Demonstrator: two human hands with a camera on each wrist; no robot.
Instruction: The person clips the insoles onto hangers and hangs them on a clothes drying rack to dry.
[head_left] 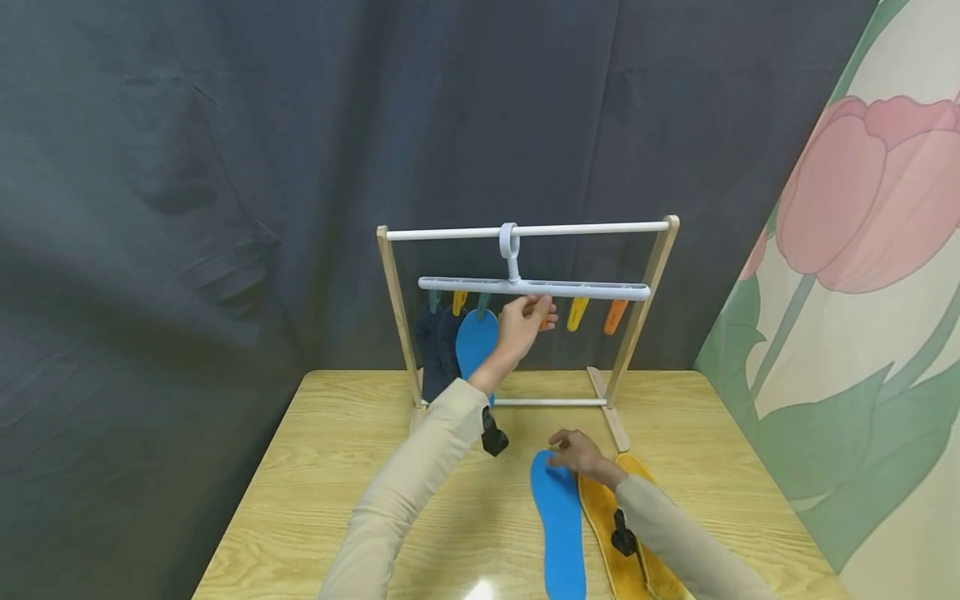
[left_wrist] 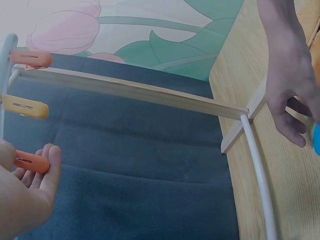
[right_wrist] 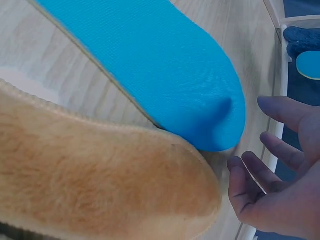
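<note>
My left hand (head_left: 520, 327) is raised to the pale blue hanger (head_left: 592, 290) and pinches an orange clothes peg (left_wrist: 32, 161) hanging from it. Low over the table, my right hand (right_wrist: 280, 185) has its fingers apart and loosely bent, holding nothing. It hovers by the rounded end of a blue insole (head_left: 562, 525) lying on the tabletop. Two fuzzy tan insoles (right_wrist: 110, 175) lie just right of the blue one, partly under my right forearm. Another blue insole (head_left: 472, 343) hangs from a teal peg, and dark insoles (head_left: 435, 354) hang left of it.
A wooden rack (head_left: 397, 308) with white rods carries the hanger at the table's far side. Yellow (head_left: 577, 314) and orange (head_left: 615, 317) pegs hang at the hanger's right with nothing clipped. Dark cloth (head_left: 225, 167) stands behind; a tulip-patterned wall (head_left: 840, 333) borders the right.
</note>
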